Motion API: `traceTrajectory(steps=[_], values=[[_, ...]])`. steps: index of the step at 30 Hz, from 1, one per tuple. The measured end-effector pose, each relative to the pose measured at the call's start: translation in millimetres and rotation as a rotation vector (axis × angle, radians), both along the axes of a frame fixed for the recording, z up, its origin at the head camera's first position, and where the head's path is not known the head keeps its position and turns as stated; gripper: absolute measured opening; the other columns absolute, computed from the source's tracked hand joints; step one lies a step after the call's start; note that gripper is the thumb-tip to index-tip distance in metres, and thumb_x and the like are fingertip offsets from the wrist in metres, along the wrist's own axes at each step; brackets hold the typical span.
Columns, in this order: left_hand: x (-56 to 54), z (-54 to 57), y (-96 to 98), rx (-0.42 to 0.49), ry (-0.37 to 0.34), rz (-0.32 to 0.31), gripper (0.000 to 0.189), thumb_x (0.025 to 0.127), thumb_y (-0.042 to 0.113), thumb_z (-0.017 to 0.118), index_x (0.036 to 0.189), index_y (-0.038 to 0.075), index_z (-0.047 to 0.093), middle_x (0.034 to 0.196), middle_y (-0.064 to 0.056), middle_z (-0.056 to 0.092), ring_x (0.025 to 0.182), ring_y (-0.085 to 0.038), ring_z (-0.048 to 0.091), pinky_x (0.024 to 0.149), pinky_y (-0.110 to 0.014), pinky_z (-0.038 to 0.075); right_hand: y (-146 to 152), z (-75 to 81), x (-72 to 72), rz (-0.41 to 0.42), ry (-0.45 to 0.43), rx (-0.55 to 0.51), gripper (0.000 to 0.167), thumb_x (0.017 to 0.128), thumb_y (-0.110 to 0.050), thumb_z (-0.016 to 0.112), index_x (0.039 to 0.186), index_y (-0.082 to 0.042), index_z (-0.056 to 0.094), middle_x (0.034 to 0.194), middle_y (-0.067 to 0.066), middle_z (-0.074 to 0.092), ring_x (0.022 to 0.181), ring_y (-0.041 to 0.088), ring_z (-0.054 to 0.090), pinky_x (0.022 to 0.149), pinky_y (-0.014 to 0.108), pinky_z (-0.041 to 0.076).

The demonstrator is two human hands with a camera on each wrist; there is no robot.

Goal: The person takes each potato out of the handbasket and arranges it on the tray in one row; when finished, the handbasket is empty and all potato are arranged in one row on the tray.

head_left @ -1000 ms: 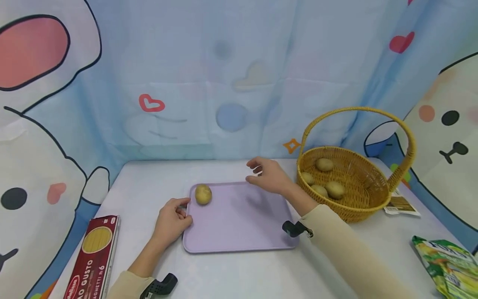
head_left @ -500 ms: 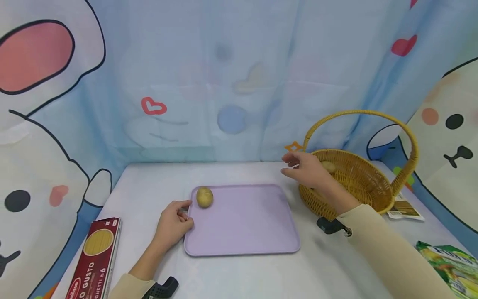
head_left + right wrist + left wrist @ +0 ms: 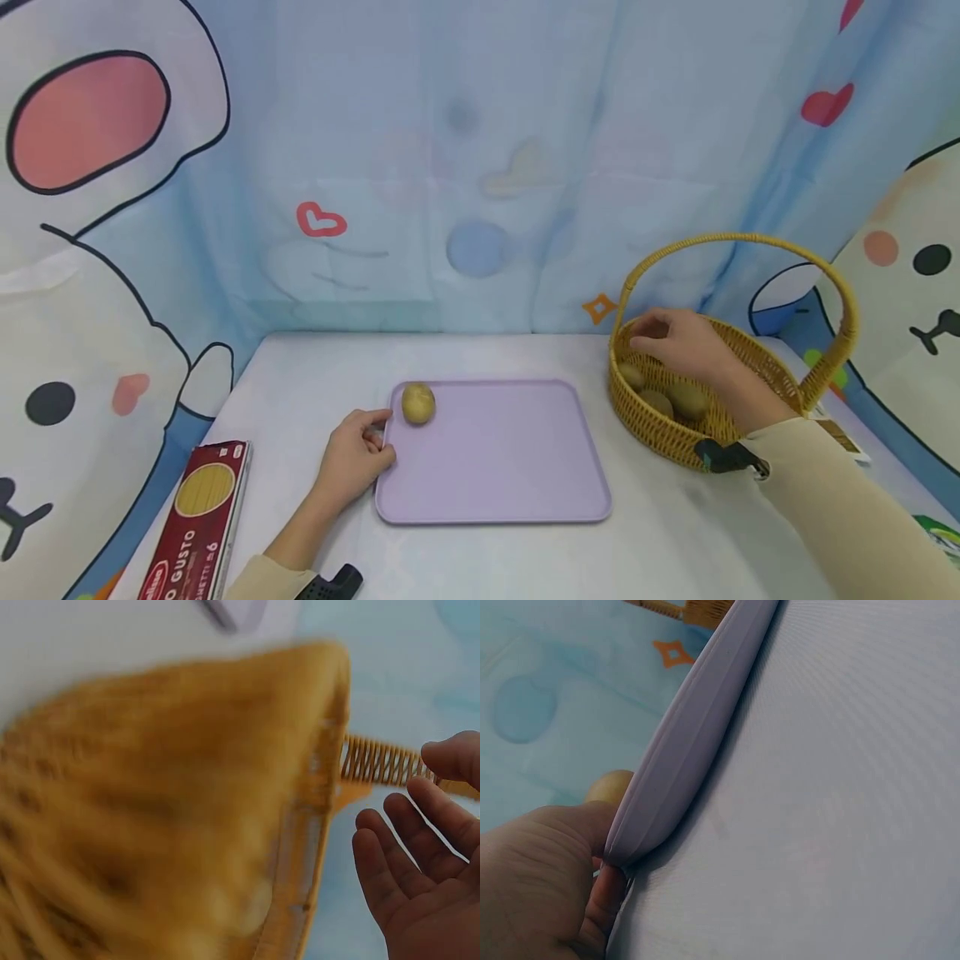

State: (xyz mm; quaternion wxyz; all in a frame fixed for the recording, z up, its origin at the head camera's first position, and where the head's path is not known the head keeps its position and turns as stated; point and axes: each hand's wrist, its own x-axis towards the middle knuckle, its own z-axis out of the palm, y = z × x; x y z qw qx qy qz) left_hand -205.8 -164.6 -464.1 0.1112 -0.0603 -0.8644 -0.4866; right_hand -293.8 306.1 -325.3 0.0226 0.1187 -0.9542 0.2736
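My left hand (image 3: pixel 352 458) pinches the left edge of a lilac tray (image 3: pixel 510 454); in the left wrist view its thumb and a finger meet at the rim (image 3: pixel 679 750). One potato (image 3: pixel 417 403) sits at the tray's far left corner. My right hand (image 3: pixel 682 343) is over the wicker basket (image 3: pixel 637 429), inside the arch of its handle. Its fingers (image 3: pixel 409 840) are loosely spread in the right wrist view, with nothing between them. Several potatoes (image 3: pixel 687 401) lie in the basket below the hand, partly hidden by it.
A red spaghetti box (image 3: pixel 198 517) lies at the table's left. Behind the basket's right side is a partly hidden packet (image 3: pixel 843 437); a green bag (image 3: pixel 937 533) shows at the right edge. A printed curtain (image 3: pixel 480 167) hangs behind the table.
My right hand has moved right from above the tray to over the basket. The left hand stays at the tray's edge. The head view has shifted slightly.
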Motion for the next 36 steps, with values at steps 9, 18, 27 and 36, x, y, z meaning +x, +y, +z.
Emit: traceTrajectory(steps=[9,18,27,36], values=[[4.1,-0.3,-2.9,-0.003,-0.005,0.004,0.050,0.067,-0.005,0.070,0.117,-0.001,0.066,0.084,-0.006,0.053,0.064,-0.012,0.052,0.055,-0.020,0.045,26.1,5.1,-16.9,-0.021,-0.032,0.044,0.048,0.096,-0.032,0.057,0.128,0.002,0.055,0.123,0.026,0.056,0.112,0.042,0.052,0.085,0.055,0.046],[3.3,-2.6,-1.3,-0.004,0.010,0.000,0.049,0.067,-0.005,0.070,0.116,0.000,0.067,0.084,-0.004,0.053,0.064,-0.011,0.052,0.054,-0.020,0.046,52.1,1.0,-32.7,-0.029,-0.036,0.156,0.049,0.096,-0.031,0.057,0.127,0.006,0.053,0.124,0.032,0.052,0.109,0.048,0.051,0.080,0.056,0.046],[3.3,-2.4,-2.3,-0.005,0.018,0.014,0.049,0.067,-0.005,0.070,0.115,0.001,0.068,0.083,-0.004,0.053,0.064,-0.011,0.052,0.054,-0.020,0.045,57.2,-20.0,-45.6,0.059,-0.136,0.179,0.050,0.093,-0.021,0.061,0.133,0.007,0.050,0.131,0.035,0.046,0.115,0.053,0.045,0.085,0.060,0.044],[4.5,-4.1,-1.5,-0.001,0.015,0.012,0.048,0.067,-0.006,0.070,0.114,0.002,0.068,0.084,-0.004,0.053,0.064,-0.011,0.052,0.054,-0.020,0.045,61.1,-30.3,-51.5,0.161,-0.202,0.300,0.045,0.096,-0.016,0.056,0.137,0.002,0.051,0.134,0.032,0.048,0.116,0.054,0.047,0.088,0.060,0.044]])
